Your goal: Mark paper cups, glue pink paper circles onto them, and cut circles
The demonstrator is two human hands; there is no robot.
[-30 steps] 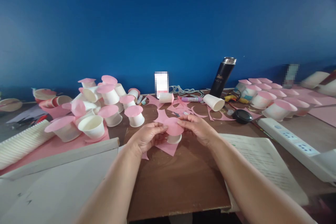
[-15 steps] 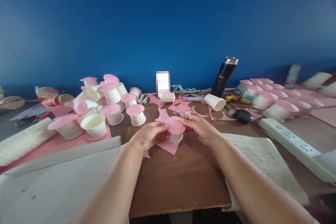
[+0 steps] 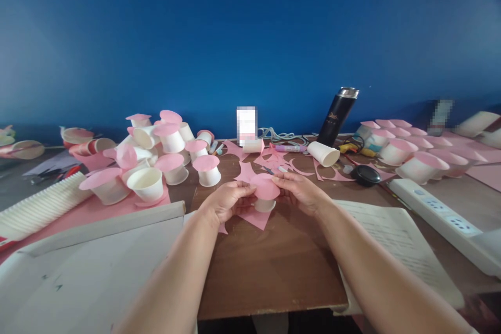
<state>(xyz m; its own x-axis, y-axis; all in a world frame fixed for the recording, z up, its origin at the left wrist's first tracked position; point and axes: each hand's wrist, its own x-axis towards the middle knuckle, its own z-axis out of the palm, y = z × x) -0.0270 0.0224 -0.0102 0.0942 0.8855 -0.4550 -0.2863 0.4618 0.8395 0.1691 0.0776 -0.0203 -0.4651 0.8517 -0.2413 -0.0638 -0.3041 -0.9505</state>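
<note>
— Two hands, one item between them: what is it, and where?
— Item one: small white paper cup [image 3: 264, 204], upside down near the middle of the brown table [image 3: 274, 266], with a pink paper disc [image 3: 265, 187] across its upturned base. The left hand [image 3: 229, 201] pinches the disc's left edge and the cup's side; the right hand [image 3: 301, 193] pinches the right edge. Both grasp it, fingers curled.
— Beneath it?
— Pink paper offcut [image 3: 252, 217], lying flat, touching the cup.
— Remaining stock?
— Left: a heap of disc-topped cups [image 3: 168, 146], some tipped over, one open cup [image 3: 147, 183] upright, and a long sleeve of stacked cups [image 3: 37, 209] on its side. Right: rows of topped cups [image 3: 407, 148]. Behind the hands: pink scraps [image 3: 274, 159], a bare cup lying on its side [image 3: 324, 153], a black flask [image 3: 337, 116] — leaning in this view. Also a white power strip [image 3: 442, 214] and a printed sheet [image 3: 391, 240] under the right forearm.
</note>
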